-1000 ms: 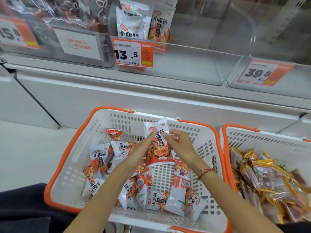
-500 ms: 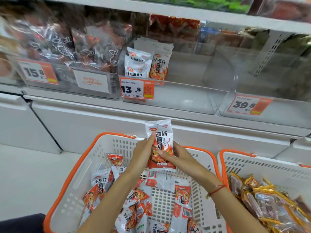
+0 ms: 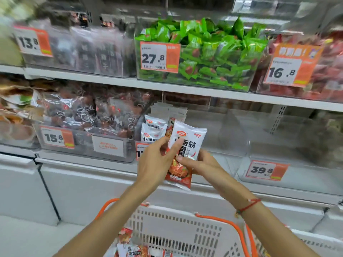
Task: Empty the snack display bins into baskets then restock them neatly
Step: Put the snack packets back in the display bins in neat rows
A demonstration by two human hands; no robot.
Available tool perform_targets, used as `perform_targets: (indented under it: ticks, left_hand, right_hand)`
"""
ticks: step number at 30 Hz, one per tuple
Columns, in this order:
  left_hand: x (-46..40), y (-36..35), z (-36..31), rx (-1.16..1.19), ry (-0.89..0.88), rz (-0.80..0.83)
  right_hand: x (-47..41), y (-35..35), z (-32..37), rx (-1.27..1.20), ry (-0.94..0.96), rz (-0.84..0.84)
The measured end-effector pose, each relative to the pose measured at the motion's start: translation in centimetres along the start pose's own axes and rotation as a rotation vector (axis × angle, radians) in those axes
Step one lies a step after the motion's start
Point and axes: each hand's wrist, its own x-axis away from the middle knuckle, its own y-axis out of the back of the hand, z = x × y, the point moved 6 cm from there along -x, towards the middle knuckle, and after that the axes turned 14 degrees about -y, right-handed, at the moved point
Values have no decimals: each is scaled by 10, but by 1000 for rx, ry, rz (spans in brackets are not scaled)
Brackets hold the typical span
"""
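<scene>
A white and red snack packet (image 3: 187, 145) is held upright in front of the clear display bin (image 3: 222, 138) on the lower shelf. My left hand (image 3: 157, 162) pinches its left edge and my right hand (image 3: 200, 164) grips its lower right side. A few matching packets (image 3: 154, 130) stand at the bin's left end; the rest of the bin is bare. Below, a white basket with orange rim (image 3: 185, 229) holds more of these packets (image 3: 130, 245) at the bottom edge of the view.
A second clear bin (image 3: 289, 145) with a 39.8 tag stands to the right. Bins of dark packets (image 3: 83, 117) sit to the left. The upper shelf holds a bin of green packets (image 3: 204, 52). Another basket (image 3: 315, 243) shows at bottom right.
Both hands lifted the packet out of the basket and up to the level of the display bin. My view tilted upward, bringing the upper shelf in.
</scene>
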Motion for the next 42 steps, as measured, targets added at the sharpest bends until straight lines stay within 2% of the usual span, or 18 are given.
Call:
perform_targets:
  ticks: [3,5,8,11,19,23,25,28,30,37,40,42]
  left_hand:
    - [-23,16,13,-109,-84,-3]
    - [-34,26,29,-275,-200,14]
    - [-48,28,59,-593,-362,133]
    - [-54,21,80,-767,-393,273]
    - [-58,16,90,-778,-405,331]
    - [-60,20,83,-820,-467,306]
    - [-62,22,77,-866,-530,303]
    - [-63,20,75,-918,-588,358]
    - [-62,18,78,-941,-572,378]
    - [-60,19,79,-934,-530,387]
    - [-60,19,79,-913,-526,394]
    - [-60,20,77,-901,-545,381]
  right_hand:
    - [-14,11,24,35,31,-74]
    - [-30,26,37,44,26,-151]
    - [-60,47,56,58,39,-230]
    - [-99,59,66,141,27,-316]
    - [-180,37,32,532,-247,-181]
    - [-189,46,28,540,-320,-191]
    - [-188,52,27,460,-380,-177]
    - [-187,58,29,221,-322,-194]
    - [-185,51,28,178,-264,-180]
    - [-190,40,22,276,-204,-218]
    - [-180,50,26,387,-199,-296]
    - [-162,56,36,514,-127,-403]
